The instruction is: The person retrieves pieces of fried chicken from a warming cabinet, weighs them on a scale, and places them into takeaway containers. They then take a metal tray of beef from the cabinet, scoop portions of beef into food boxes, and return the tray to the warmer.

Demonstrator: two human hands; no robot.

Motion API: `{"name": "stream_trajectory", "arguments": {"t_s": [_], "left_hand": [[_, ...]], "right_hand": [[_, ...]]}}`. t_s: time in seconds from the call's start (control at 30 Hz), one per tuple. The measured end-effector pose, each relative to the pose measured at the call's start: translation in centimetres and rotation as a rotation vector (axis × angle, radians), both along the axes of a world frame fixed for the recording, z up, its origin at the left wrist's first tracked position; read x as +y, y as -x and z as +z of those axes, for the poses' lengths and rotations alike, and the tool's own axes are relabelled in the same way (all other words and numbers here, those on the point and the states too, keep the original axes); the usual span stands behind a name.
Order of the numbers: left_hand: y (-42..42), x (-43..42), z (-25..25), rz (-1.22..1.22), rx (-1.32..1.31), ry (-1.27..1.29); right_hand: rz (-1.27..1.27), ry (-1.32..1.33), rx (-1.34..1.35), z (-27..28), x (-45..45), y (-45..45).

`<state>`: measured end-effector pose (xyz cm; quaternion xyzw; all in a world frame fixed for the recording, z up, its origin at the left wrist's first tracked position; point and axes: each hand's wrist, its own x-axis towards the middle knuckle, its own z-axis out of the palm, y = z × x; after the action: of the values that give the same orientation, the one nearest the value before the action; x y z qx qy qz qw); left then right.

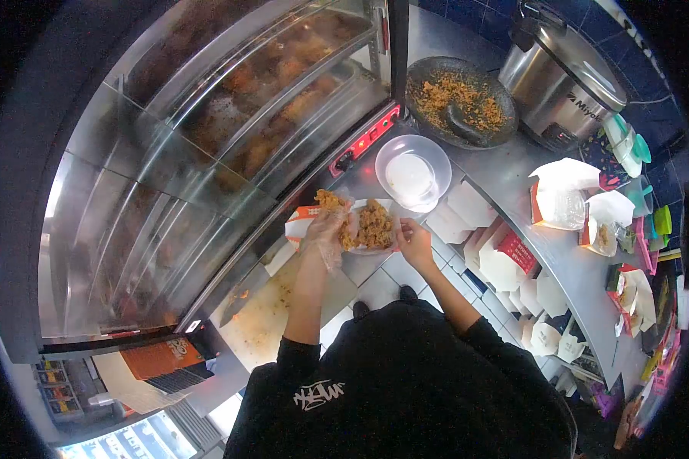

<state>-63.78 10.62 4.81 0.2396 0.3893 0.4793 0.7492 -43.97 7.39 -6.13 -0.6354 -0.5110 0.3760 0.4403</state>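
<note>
here it is, front and centre: an open white cardboard box point(391, 206), between the two hands at the near edge of the bench, with a craggy golden-brown fried portion point(375, 223) sitting inside. the left hand point(324, 229), in a thin clear plastic glove, grasps a second crusty golden-brown fried piece point(330, 200) just beside the opening; the right hand point(415, 241) pinches the box's right rim. an orange-and-white cardboard panel point(302, 217) pokes out behind the glove, and with the hand in front i can't tell whether it belongs to this box.

good handling here, i'd say, means a soft left grip so the crust doesn't crumble, the piece kept over the opening, and a steady right pinch that doesn't buckle the rim.

just beyond, a round translucent plastic bowl point(439, 159); past that, a dark round stone-like mortar point(504, 138) of orange-brown crumbly mix, then a silver lidded rice cooker point(540, 88). a glass-fronted metal display cabinet point(111, 237) fills the left; on the right, opened cartons point(553, 200) line the steel bench point(540, 249).
</note>
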Motion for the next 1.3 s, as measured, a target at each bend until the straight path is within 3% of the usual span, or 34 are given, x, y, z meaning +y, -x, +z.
{"name": "stream_trajectory", "arguments": {"t_s": [0.17,0.27,0.33,0.43,0.5,0.53,0.6,0.67,0.77,0.83,0.87,0.9,0.97,1.03,1.1,1.13,1.2,1.23,1.27,1.3], "left_hand": [[-0.8,0.0,-0.4,0.063,0.103,-0.045],[-0.8,0.1,-0.7,0.107,0.139,-0.044],[-0.7,-0.1,-0.6,0.12,0.132,-0.035],[0.1,-0.6,-0.5,0.156,0.108,-0.084],[2.5,-0.2,-2.3,0.125,-0.201,0.013],[2.8,-1.5,-0.7,0.22,0.053,-0.063],[5.3,-4.0,2.3,0.361,-0.07,-0.212],[9.2,-7.0,4.6,0.534,-0.027,-0.228],[16.0,-11.9,6.0,0.747,-0.031,-0.368],[19.6,-15.4,8.8,1.022,0.07,-0.44],[22.6,-17.2,7.9,1.115,0.027,-0.508],[23.1,-18.6,10.9,1.275,0.086,-0.471],[24.8,-21.0,13.9,1.447,0.139,-0.633],[26.9,-22.8,15.1,1.572,0.162,-0.651],[28.6,-24.5,15.8,1.611,0.286,-0.772],[29.2,-24.9,16.3,1.639,0.279,-0.767],[30.3,-25.5,18.4,1.651,0.546,-0.644],[30.4,-25.6,20.0,1.604,0.632,-0.644],[30.5,-25.9,21.9,1.545,0.816,-0.454],[31.2,-26.2,22.5,1.427,0.885,-0.496]], "right_hand": [[0.011,0.015,0.013,1.1,-0.3,-0.1],[0.025,-0.105,-0.11,0.6,-0.1,-0.2],[0.02,0.064,0.006,0.8,-0.1,-0.1],[0.039,-0.02,0.026,2.5,-0.5,0.0],[0.077,-0.141,-0.344,1.8,-0.9,-0.9],[0.053,-0.092,-0.433,4.4,-1.2,-0.5],[0.113,0.015,-0.394,10.6,-0.8,1.6],[0.251,-0.182,-0.258,14.7,0.3,5.5],[0.53,-0.817,-0.166,21.2,1.3,16.6],[0.705,-1.202,-0.081,25.2,0.7,25.8],[0.817,-1.327,-0.143,25.8,-0.1,30.2],[0.867,-1.468,-0.208,26.9,-1.1,34.6],[0.925,-1.634,-0.253,27.9,-1.3,41.0],[0.643,-1.988,-0.727,27.8,-1.1,45.9],[0.596,-1.989,-0.815,27.8,-1.1,46.4],[0.548,-1.972,-0.927,27.7,-0.7,45.8],[0.543,-1.944,-0.933,27.2,0.0,45.2],[0.595,-1.895,-0.923,26.9,0.5,44.5],[0.639,-1.852,-0.913,26.7,1.3,43.7],[0.574,-1.85,-0.936,26.8,1.8,42.6]]}}
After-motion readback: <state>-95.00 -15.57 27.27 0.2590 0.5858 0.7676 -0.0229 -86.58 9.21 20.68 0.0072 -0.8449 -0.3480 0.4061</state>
